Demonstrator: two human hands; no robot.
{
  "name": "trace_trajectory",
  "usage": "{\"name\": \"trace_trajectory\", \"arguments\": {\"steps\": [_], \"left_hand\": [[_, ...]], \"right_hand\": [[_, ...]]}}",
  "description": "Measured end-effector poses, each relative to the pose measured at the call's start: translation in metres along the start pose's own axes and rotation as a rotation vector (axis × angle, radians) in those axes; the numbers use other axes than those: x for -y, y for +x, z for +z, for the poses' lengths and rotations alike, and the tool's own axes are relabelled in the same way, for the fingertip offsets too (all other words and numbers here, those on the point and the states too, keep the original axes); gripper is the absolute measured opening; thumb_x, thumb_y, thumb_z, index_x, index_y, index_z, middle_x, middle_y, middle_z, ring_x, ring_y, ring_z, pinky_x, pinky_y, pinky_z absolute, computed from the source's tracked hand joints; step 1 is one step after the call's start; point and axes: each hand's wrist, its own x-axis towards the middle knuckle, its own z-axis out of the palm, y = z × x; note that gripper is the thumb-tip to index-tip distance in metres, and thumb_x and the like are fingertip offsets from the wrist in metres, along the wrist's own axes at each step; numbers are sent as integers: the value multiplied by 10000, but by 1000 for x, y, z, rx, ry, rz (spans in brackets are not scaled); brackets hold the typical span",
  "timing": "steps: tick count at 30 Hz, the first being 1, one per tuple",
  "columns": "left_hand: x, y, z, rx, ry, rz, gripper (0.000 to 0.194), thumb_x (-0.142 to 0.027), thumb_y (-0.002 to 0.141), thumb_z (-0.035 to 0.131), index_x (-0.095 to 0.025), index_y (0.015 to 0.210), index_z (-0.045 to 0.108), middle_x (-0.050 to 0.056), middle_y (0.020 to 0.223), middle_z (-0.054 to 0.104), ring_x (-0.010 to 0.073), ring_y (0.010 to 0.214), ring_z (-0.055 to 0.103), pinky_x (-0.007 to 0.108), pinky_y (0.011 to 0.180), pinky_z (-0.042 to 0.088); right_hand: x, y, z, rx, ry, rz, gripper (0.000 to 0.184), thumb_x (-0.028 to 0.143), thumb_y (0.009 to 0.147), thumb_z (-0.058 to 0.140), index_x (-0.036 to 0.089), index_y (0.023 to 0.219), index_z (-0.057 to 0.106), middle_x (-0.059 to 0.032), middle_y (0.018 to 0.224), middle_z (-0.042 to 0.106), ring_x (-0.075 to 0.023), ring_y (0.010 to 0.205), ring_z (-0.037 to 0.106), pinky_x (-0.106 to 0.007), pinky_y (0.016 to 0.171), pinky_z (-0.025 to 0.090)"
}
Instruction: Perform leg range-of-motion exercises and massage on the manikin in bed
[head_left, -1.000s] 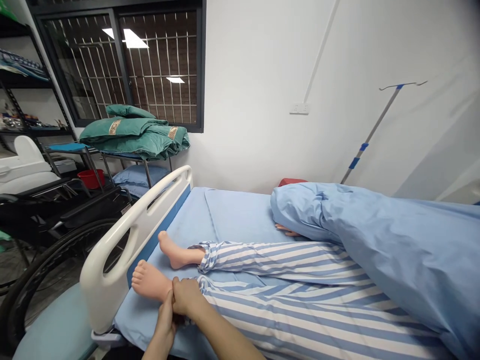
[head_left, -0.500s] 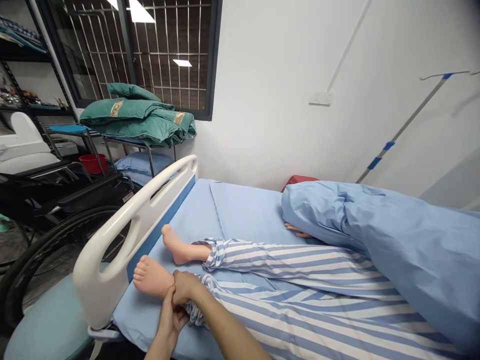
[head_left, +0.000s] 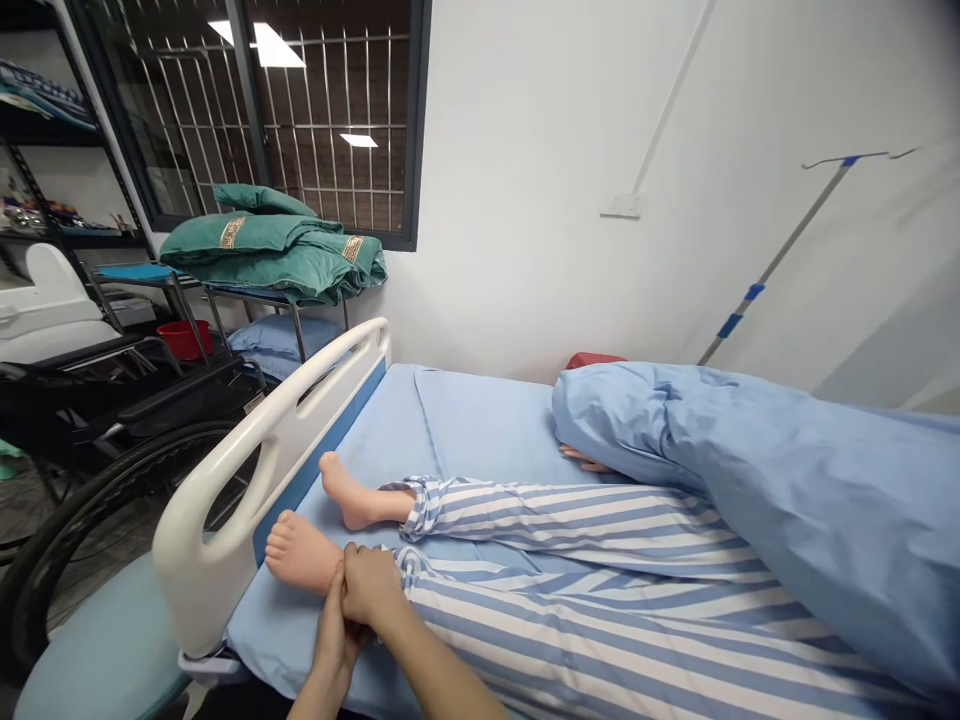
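A manikin in blue-and-white striped trousers (head_left: 600, 610) lies on a bed with a light blue sheet (head_left: 465, 430). Its two bare feet point toward the white footboard (head_left: 247, 470). My left hand (head_left: 334, 625) and my right hand (head_left: 371, 590) are both wrapped round the ankle of the near foot (head_left: 296, 552), at the trouser cuff. The far foot (head_left: 346, 492) rests free on the sheet. A light blue quilt (head_left: 765, 490) covers the manikin from the hips up, with one manikin hand (head_left: 585, 462) peeking out beneath its edge.
A wheelchair (head_left: 112, 440) stands left of the footboard. Behind it, folded green quilts (head_left: 277, 255) lie on a metal rack above a blue pillow (head_left: 281, 340) and a red basin (head_left: 184, 338). An IV pole (head_left: 780, 255) leans by the white wall.
Both hands stay clasped on the near ankle; the left hand's grip shifted slightly at the cuff. The view wobbled down, then back up a little.
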Motion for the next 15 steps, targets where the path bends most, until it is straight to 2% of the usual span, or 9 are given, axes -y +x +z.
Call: {"name": "trace_trajectory", "arguments": {"steps": [3,6,10,13,15], "left_hand": [[0,-5,-2,-28,113,77,435,-524,717,567,-149,937,580,61,669,651,208,655,636,283,531,490],[-3,-11,-5,-46,256,72,448,-547,701,573,-140,888,580,63,611,634,215,644,630,281,497,480],[-12,-21,-3,-71,334,44,410,-526,686,591,-137,813,576,48,535,592,230,583,615,298,459,459],[-17,-28,4,-97,268,-8,386,-496,656,627,-146,808,571,44,554,599,256,612,628,334,501,487],[-19,-30,10,-77,215,-16,404,-497,644,632,-147,836,573,54,594,619,275,645,637,365,539,505]], "right_hand": [[6,-12,3,-83,-77,1,311,196,720,518,125,1022,525,-135,869,640,-270,779,630,-385,638,502],[8,-21,5,-135,-126,21,326,151,726,522,120,1050,515,-136,892,630,-262,816,618,-389,679,498],[8,-24,-1,-91,-82,28,403,188,694,576,113,1084,508,-149,930,629,-268,866,611,-398,728,494],[6,-22,-8,-30,-20,22,528,240,610,644,104,1101,505,-152,958,630,-278,886,610,-397,754,494],[4,-21,-10,-8,16,23,545,253,576,649,107,1084,517,-149,955,636,-282,877,616,-389,742,501]]}}
